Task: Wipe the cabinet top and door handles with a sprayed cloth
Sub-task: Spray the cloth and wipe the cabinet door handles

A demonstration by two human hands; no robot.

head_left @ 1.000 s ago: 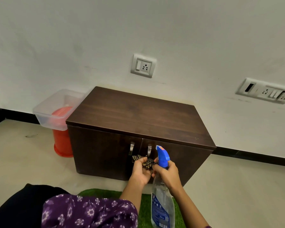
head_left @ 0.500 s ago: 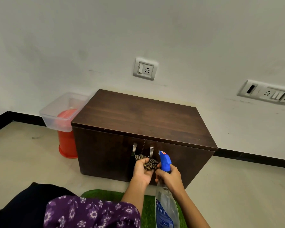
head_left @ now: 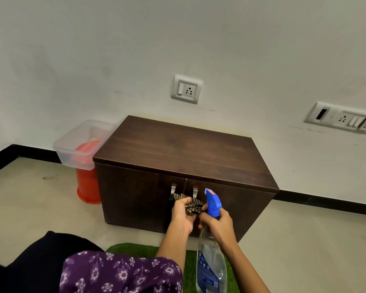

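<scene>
At lower centre of the frame, just before the cabinet [head_left: 184,149] doors, the left hand [head_left: 183,215] has its grip curled round the bunched cloth [head_left: 194,207]. The grip of the right hand [head_left: 219,224] wraps the neck of the spray bottle [head_left: 209,261]. The cloth looks soft, light and limp, so it is best held wadded in the palm.

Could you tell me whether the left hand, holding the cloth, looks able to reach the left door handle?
Probably yes: the left hand grips the cloth close by the left door handle, with nothing between them; the right hand and spray bottle sit off to the other side.
</scene>
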